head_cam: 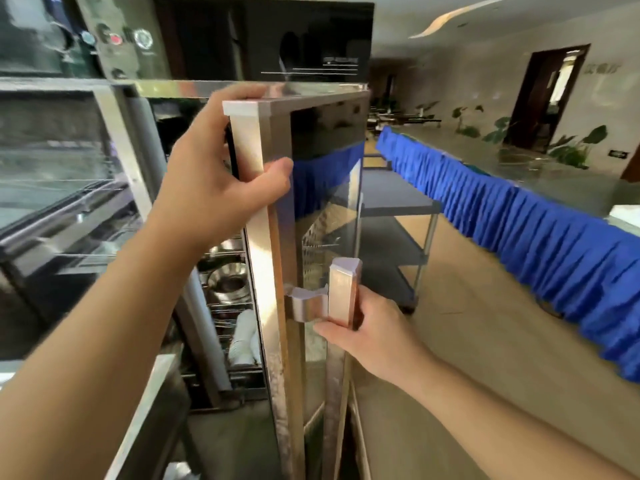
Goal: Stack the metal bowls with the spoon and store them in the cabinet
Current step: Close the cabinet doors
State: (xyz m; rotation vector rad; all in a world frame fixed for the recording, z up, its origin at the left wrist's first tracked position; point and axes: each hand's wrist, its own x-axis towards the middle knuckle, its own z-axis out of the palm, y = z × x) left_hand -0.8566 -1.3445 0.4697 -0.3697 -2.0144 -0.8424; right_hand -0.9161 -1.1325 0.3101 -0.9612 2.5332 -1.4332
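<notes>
The cabinet's glass door [322, 209] with a steel frame stands open, edge toward me. My left hand [221, 178] grips the door's top corner, fingers over the frame edge. My right hand [374, 330] is closed around the vertical bar handle [341, 292] on the door's outer face. Behind the door, on a wire shelf inside the cabinet, sits a stack of metal bowls [230, 280]. White dishes [244, 337] lie on the shelf below. No spoon can be made out.
A second glass cabinet door [59, 174] is at the left, with a control panel [121, 36] above. A grey steel trolley [398, 216] stands behind the door. A long table with a blue skirt [519, 230] runs along the right.
</notes>
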